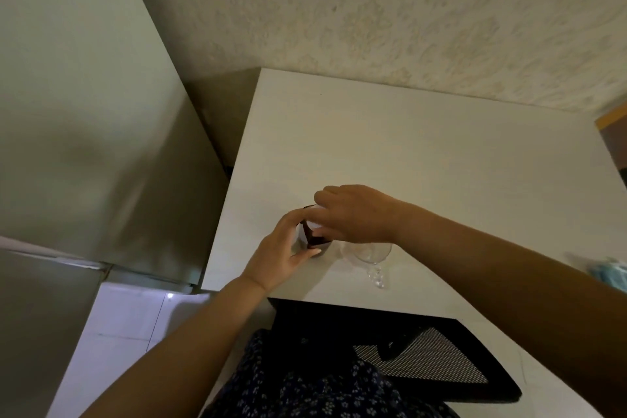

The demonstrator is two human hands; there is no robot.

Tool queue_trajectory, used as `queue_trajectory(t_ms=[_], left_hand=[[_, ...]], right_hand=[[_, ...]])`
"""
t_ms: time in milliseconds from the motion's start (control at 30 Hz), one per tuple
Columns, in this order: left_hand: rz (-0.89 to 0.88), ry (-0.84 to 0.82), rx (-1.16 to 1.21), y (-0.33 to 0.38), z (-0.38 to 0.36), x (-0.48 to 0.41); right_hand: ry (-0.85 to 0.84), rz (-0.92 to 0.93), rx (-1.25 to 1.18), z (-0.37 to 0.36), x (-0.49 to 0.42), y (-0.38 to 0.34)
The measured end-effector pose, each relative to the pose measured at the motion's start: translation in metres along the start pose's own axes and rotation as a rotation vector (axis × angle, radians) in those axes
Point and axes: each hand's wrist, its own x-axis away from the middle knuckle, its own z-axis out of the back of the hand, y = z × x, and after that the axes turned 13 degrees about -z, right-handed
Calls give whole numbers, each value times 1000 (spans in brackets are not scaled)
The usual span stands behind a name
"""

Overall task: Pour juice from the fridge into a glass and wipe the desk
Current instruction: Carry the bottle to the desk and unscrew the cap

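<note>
**Both hands on juice carton, desk edge**

Left hand (pixel 285 249) wraps the side of the juice carton (pixel 314 237), which stands on the white desk (pixel 424 159). Right hand (pixel 353 214) closes over the carton's top; exact finger grip there hidden. Stemmed glass (pixel 368 256) stands just below the right wrist, beside the carton. Blue cloth (pixel 610 273) well right of the right forearm. Fridge (pixel 84 146) left of the left hand.

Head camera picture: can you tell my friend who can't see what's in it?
Both hands, left hand and right hand, hold a small juice carton on a white desk. An empty stemmed glass stands right beside it.
</note>
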Motion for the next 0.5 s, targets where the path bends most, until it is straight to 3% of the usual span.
queue_trajectory(t_ms=[100,233,433,500], left_hand=[[-15,11,2,1,-2,1],[11,15,-12,-3,-3,2],[-22,16,-18,-2,-4,0],[-23,13,-22,-2,-3,0]], right_hand=[[66,-109,-1,-5,2,-8],[-32,-349,29,-8,-5,-25],[-95,-98,-52,-1,0,0],[-57,-145,-71,0,0,-5]])
